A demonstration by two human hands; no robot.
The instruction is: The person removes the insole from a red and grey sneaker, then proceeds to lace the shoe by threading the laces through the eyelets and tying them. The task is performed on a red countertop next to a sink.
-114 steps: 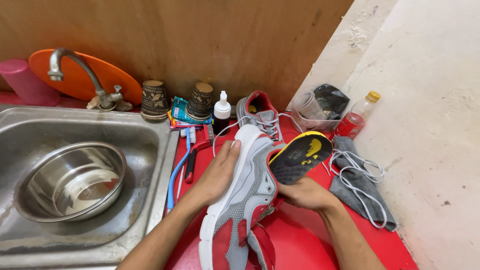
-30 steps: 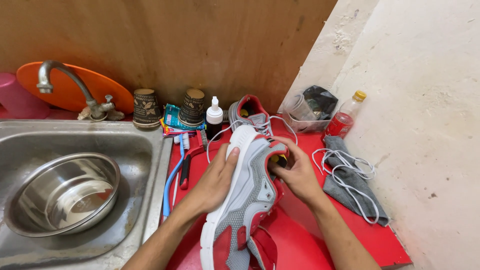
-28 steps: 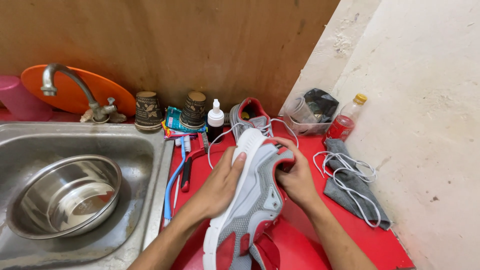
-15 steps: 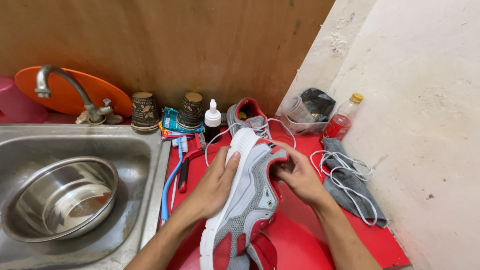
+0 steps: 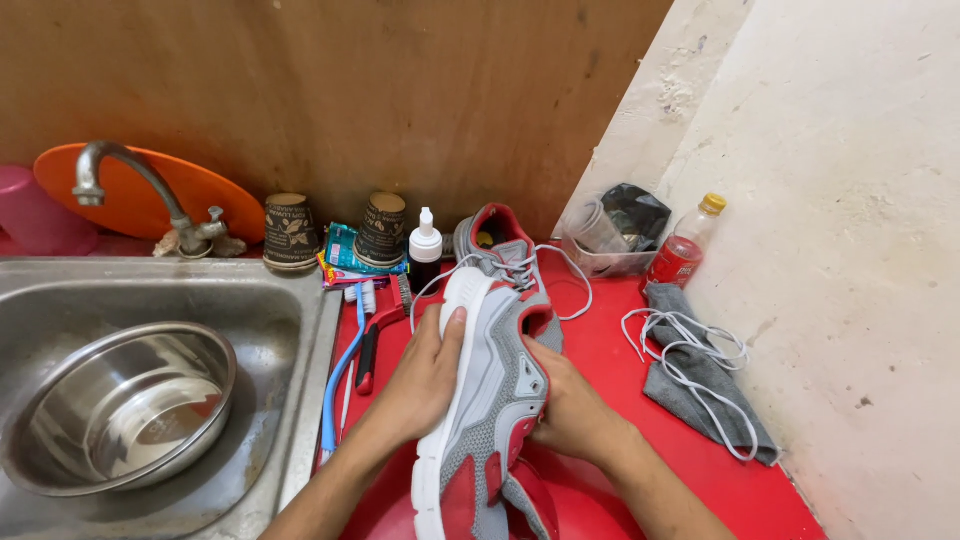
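Grey-and-red mesh sneaker (image 5: 490, 400), tipped sideways over the red counter (image 5: 620, 370), is clamped by left hand (image 5: 425, 375) and right hand (image 5: 570, 410); if jostled, the near white-capped dropper bottle (image 5: 425, 250) could be toppled.

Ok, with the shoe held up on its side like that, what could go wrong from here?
1. The shoe is propped between the left hand and the right hand; a slip could knock the dropper bottle or the paper cups behind it.
2. The loose white laces on the grey cloth lie near the right forearm and could snag.
3. The brushes sit close to the sink edge and may get nudged in.
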